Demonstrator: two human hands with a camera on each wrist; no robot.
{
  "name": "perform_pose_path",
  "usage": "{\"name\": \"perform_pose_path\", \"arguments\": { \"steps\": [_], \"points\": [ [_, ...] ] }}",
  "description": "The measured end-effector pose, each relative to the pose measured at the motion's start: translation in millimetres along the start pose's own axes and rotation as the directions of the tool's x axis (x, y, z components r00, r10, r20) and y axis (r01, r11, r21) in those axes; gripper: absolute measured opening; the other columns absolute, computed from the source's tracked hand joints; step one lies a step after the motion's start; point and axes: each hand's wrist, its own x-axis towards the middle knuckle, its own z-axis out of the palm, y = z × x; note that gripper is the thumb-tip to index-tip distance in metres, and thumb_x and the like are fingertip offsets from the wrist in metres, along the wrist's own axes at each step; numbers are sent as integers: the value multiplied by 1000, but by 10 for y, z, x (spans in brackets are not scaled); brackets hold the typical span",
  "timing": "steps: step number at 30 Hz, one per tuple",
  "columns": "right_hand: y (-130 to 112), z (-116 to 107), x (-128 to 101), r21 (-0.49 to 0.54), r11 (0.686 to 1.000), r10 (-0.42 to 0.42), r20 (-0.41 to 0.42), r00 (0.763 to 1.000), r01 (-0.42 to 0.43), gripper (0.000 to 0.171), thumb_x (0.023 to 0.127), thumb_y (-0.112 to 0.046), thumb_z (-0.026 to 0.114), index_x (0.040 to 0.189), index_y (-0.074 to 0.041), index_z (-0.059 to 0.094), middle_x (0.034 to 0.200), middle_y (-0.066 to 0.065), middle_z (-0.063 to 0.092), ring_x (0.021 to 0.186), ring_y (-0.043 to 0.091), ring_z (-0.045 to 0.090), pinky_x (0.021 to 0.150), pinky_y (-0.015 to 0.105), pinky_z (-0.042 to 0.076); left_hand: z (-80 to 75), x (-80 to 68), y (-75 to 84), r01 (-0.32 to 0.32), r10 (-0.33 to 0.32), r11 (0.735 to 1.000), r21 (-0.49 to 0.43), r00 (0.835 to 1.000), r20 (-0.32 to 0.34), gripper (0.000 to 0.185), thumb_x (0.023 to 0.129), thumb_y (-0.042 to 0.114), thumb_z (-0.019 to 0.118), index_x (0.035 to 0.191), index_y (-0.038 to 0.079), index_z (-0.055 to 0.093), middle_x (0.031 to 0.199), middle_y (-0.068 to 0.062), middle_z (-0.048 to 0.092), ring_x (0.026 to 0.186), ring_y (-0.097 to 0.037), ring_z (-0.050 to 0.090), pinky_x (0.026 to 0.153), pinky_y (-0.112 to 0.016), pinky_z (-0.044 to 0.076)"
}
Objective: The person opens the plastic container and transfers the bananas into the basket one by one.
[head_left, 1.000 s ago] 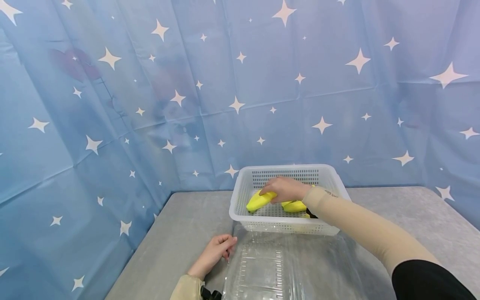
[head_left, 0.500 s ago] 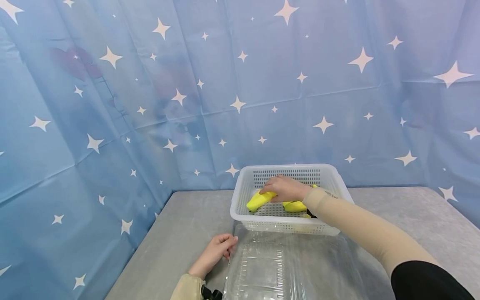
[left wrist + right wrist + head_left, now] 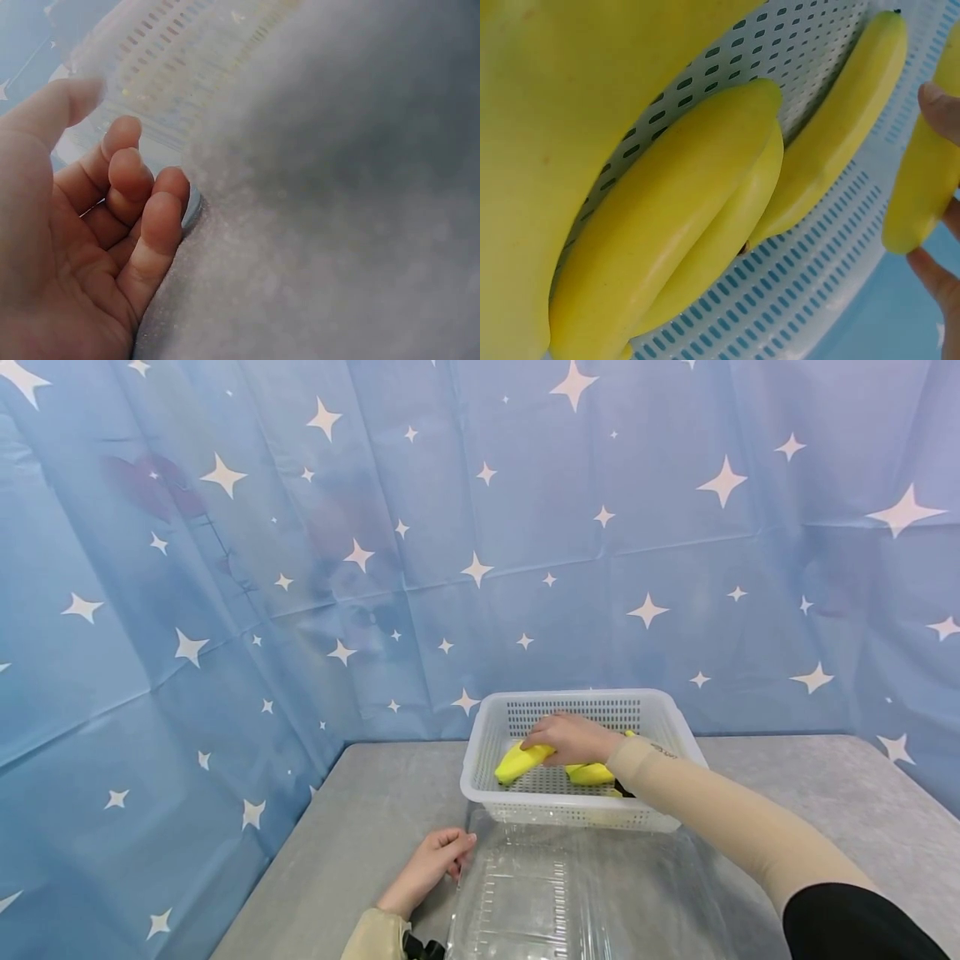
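In the head view my right hand holds a yellow banana by its upper end, inside the white perforated basket. The right wrist view shows the thumb and fingers around that banana at the right edge. Other bananas lie below my wrist, and another banana lies apart against the basket's slotted wall. My left hand is at the left edge of a clear plastic clamshell container, thumb at the rim and fingers curled; the left wrist view shows this hand close against blurred plastic.
The basket stands at the back of the grey table, touching or nearly touching the container's far edge. A blue star-print curtain hangs behind and to the left. My right forearm crosses above the container's right side.
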Motion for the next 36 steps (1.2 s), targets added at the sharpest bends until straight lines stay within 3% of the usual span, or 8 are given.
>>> {"name": "perform_pose_path", "arguments": {
  "steps": [6,21,36],
  "points": [
    [7,11,-7,0,1000,12,13,1000,-12,43,79,-15,81,120,-18,68,114,-1,66,107,22,58,94,45,45,-1,-1,-5,6,-6,1000,-4,1000,1,44,96,30,60,78,-10,54,63,3,54,55,-10,48,52,-22,45],
    [80,12,10,46,999,9,38,999,-11,43,80,-12,80,121,-16,67,114,-1,66,105,21,60,87,38,50,5,-1,6,7,-7,1000,-5,1000,-3,44,96,29,60,78,-11,53,62,2,53,54,-10,48,52,-23,45],
    [151,42,38,97,994,42,66,997,-48,44,81,-11,79,123,-15,67,119,0,65,110,22,59,93,41,48,-2,-9,9,19,-19,1000,1,1000,-7,45,96,31,60,78,-10,54,63,1,54,53,-11,48,53,-24,46]
  ]
}}
